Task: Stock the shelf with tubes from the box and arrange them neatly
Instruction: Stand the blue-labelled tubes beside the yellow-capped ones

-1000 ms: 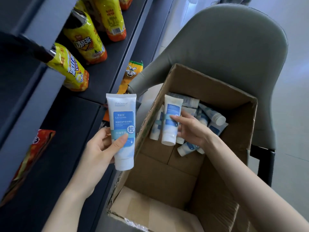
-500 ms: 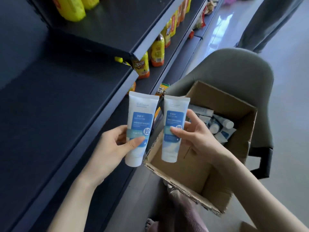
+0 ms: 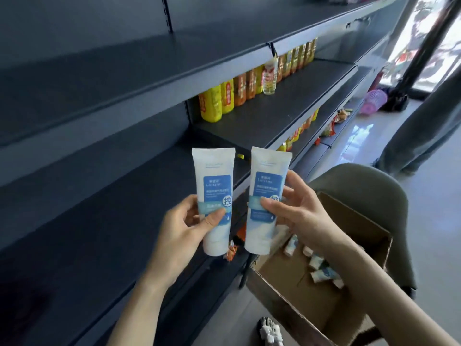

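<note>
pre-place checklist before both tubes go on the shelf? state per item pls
1. Left hand has a firm hold on the left tube: ok, thumb across the label.
2. Right hand has a firm hold on the right tube: ok.
3. Both tubes cap down, labels facing out: ok.
4. Dark shelf bare where the tubes would land: ok.
5. Cardboard box stocked for the next pick: ok, more tubes inside.
6. Caps fully shut: cannot tell.

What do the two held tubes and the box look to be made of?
Left-hand tube and right-hand tube: likely soft plastic, smooth semi-gloss white, with flat crimped top ends. Box: brown corrugated cardboard, matte, with ragged flap edges.
</note>
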A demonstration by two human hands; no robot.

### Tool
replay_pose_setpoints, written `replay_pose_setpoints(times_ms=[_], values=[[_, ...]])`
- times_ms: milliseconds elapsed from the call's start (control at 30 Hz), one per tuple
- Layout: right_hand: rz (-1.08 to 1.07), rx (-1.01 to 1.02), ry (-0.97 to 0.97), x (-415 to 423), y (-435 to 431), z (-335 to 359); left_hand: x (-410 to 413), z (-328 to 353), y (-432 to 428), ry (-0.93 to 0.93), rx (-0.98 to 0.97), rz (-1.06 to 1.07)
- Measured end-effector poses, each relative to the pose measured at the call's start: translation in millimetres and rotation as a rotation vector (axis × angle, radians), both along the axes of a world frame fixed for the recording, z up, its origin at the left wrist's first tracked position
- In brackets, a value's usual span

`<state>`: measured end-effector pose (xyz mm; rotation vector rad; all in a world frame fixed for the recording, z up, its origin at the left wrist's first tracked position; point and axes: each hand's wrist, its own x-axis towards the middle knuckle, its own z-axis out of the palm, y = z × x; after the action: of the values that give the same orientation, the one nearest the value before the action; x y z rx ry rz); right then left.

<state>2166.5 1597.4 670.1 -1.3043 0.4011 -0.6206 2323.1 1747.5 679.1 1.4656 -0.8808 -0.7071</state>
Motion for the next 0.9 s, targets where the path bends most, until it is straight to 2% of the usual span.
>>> replay_pose_setpoints(times_ms=[333,467,633,900], values=[[0.198,-0.221,-0.14,50,54,109,25,94,82,-0.306,-0.156,0.165],[0.277,-0.284,-0.213,83,81,151,41,132,129,-0.349,-0.207,0.269],[0.388,-0.347,-0.286,132,120,189,64,172,195,-0.376,-0.27,0.514],[0.547,-0.419,-0.355,247,172,229,72,198,284,-0.432,-0.262,0.826]])
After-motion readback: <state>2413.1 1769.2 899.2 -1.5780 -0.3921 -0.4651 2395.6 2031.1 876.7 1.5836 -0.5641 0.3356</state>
